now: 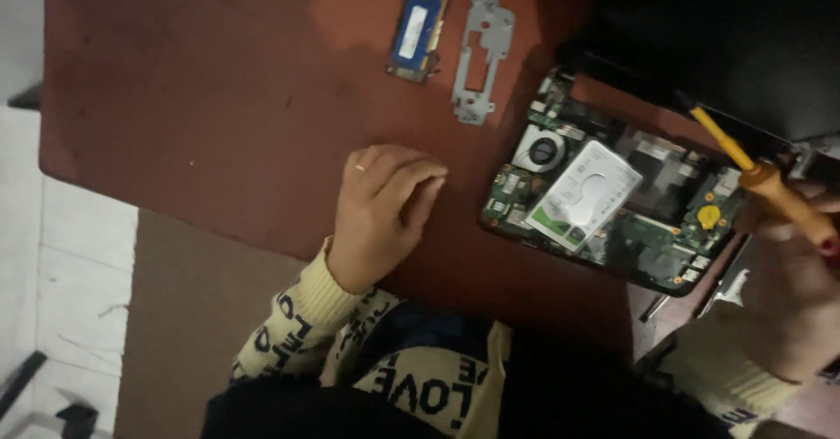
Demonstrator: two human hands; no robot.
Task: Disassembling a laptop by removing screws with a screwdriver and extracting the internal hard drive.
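Note:
My left hand (381, 207) rests on the dark red table (219, 98) with its fingers curled under and nothing visible in it, a ring on one finger. My right hand (792, 295) grips a screwdriver (761, 176) with a yellow shaft and orange handle, its tip over the far right edge of an opened small laptop (612, 203). The laptop's green circuit board, a round fan and a white rectangular drive (584, 196) are exposed. The left hand lies a short way left of the laptop.
A blue memory module (420, 26) and a grey metal bracket (479, 58) lie on the table beyond my left hand. A dark lid or screen (717, 36) fills the upper right. White floor tiles (61, 264) show at the left.

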